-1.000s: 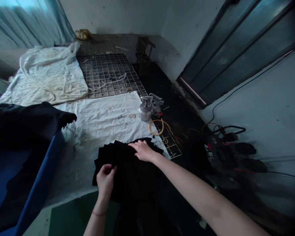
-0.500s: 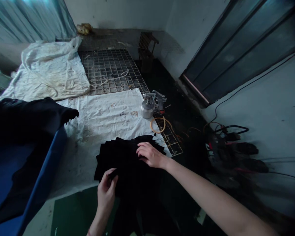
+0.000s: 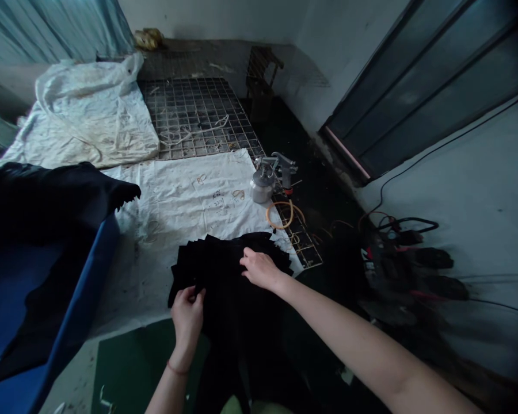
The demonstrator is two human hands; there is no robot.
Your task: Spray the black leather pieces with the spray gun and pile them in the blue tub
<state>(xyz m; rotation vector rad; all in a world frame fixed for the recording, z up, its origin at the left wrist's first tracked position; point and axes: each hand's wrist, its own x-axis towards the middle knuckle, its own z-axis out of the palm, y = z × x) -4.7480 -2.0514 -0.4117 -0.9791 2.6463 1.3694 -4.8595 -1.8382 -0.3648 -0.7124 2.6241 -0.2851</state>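
Observation:
A fanned stack of black fabric pieces (image 3: 224, 253) lies at the near edge of a white cloth (image 3: 172, 195), its layered edges stepped. At the stack's left side, my left hand (image 3: 187, 310) is closed, thumb and fingers pinching a bit of the black fabric. My right hand (image 3: 259, 267) rests over the stack's right part with its fingers curled down onto the black fabric; its fingertips are partly hidden, and they appear to grip the fabric there. The dark tone hides where single layers part.
A spray gun with a metal cup (image 3: 262, 185) stands at the cloth's right edge, an orange hose (image 3: 280, 215) below it. To the left is a blue bin (image 3: 86, 287) with black fabric (image 3: 60, 192) draped over it. A wire mesh (image 3: 194, 115) lies behind; a compressor-like machine (image 3: 406, 270) sits at right.
My right hand's fingers have curled in more against the fabric. My left hand has shifted slightly up and its fingers have closed further. The view has tilted a little.

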